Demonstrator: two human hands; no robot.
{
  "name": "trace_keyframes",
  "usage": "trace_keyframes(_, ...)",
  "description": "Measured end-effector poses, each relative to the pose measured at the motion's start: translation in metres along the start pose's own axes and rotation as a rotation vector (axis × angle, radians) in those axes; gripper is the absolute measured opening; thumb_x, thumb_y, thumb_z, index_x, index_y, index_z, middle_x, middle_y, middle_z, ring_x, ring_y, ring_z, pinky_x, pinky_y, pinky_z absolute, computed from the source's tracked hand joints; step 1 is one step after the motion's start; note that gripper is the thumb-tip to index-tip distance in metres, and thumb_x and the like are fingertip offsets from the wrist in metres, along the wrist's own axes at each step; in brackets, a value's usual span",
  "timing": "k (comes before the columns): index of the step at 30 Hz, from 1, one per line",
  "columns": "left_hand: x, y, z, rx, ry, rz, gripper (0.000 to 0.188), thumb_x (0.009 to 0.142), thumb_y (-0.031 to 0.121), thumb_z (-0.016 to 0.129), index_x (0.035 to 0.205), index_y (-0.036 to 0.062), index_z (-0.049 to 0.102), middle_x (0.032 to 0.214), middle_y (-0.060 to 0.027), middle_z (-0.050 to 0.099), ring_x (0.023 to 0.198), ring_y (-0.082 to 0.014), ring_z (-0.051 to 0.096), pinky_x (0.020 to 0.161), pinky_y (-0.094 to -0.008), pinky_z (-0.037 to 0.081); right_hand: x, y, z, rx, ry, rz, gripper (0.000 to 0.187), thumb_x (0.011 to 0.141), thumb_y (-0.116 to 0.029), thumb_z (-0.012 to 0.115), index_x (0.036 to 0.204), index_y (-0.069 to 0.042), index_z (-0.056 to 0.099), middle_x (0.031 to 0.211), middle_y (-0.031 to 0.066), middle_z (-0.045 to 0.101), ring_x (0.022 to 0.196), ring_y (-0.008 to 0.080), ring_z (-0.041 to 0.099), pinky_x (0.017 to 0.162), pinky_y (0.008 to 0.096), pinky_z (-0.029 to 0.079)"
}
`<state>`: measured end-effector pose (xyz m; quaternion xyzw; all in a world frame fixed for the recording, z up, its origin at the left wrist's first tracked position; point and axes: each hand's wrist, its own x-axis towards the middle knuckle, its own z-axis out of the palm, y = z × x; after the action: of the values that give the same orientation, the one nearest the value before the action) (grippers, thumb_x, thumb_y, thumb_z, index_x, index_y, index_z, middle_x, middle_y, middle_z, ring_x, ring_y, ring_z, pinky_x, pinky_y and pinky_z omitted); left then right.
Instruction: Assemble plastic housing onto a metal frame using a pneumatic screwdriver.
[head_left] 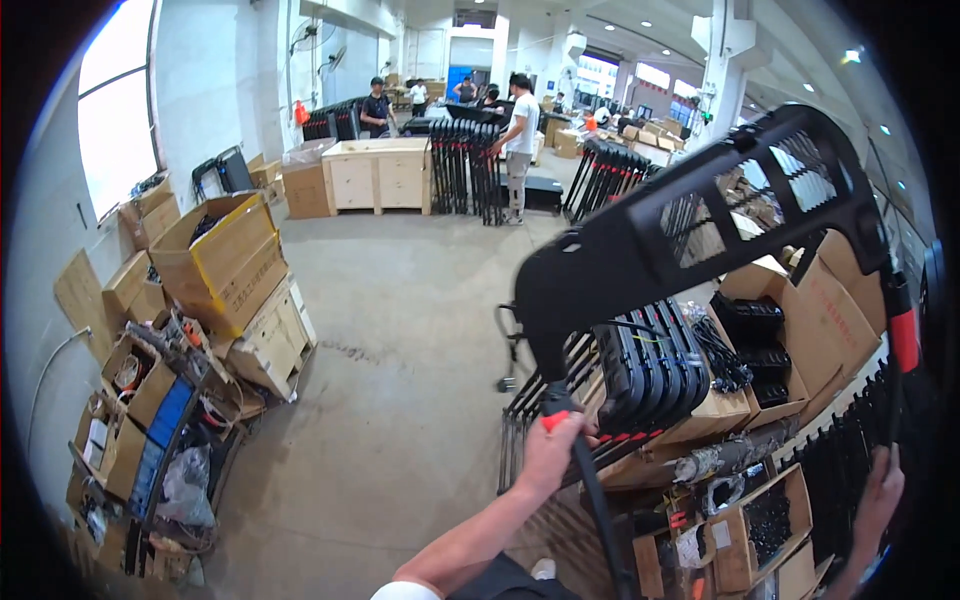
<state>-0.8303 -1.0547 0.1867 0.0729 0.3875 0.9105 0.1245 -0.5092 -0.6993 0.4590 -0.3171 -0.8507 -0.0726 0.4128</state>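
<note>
A large black U-shaped frame point(625, 245) is raised in front of me, tilted up toward the right. It looks like a treadmill handrail, with a wide plastic panel across its top, slotted openings and two tube legs with red bands. My left hand point(552, 452) is closed around the left leg, at its red band. On the right leg, well below its red band point(904, 340), my right hand point(878, 495) is closed; it is slightly blurred. Behind the frame, several similar black frames point(655, 370) stand packed in a row, partly hidden by it.
Open cartons with black parts point(765, 345) and a box of small pieces point(770, 525) stand to the right. At left are a large carton point(222, 262) and a cluttered shelf rack point(160, 430). Several people, one in a white shirt point(522, 125), are near frame rows point(465, 170) farther back.
</note>
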Motion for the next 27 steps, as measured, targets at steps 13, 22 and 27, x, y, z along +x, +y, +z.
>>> trace_keyframes(13, 0.149, 0.123, -0.196, 0.291, 0.359, 0.291, 0.027, 0.096, 0.017, 0.066, 0.116, 0.0003, 0.062, 0.088, -0.0105, 0.067, 0.079, -0.0237, 0.07, 0.076, -0.0401, 0.062, -0.061, -0.198, 0.183, 0.425, -0.747, -0.501, 0.048, 0.088, -0.04, 0.075, 0.112, -0.001, 0.061, 0.061, 0.0188, 0.062, 0.059, 0.0404, 0.066, 0.054, 0.0465, 0.052)
trace_keyframes(22, 0.286, 0.1, -0.305, 0.551, 0.294, 0.205, 0.018, 0.091, 0.008, 0.069, 0.11, 0.0053, 0.068, 0.1, -0.0008, 0.069, 0.094, -0.0136, 0.067, 0.083, -0.0312, 0.053, -0.198, -0.237, 0.391, 0.679, -1.039, -0.323, 0.037, 0.083, -0.037, 0.078, 0.109, -0.012, 0.069, 0.077, 0.0176, 0.069, 0.075, 0.0395, 0.069, 0.07, 0.0486, 0.055)
trace_keyframes(27, 0.387, 0.05, -0.289, 0.628, 0.036, -0.059, 0.023, 0.088, 0.002, 0.078, 0.109, 0.0036, 0.07, 0.105, 0.0005, 0.07, 0.097, -0.0119, 0.063, 0.09, -0.0302, 0.05, -0.282, -0.271, 0.449, 0.916, -0.91, 0.127, 0.042, 0.077, -0.021, 0.084, 0.115, -0.009, 0.069, 0.107, 0.0126, 0.071, 0.09, 0.0249, 0.067, 0.079, 0.0401, 0.056)
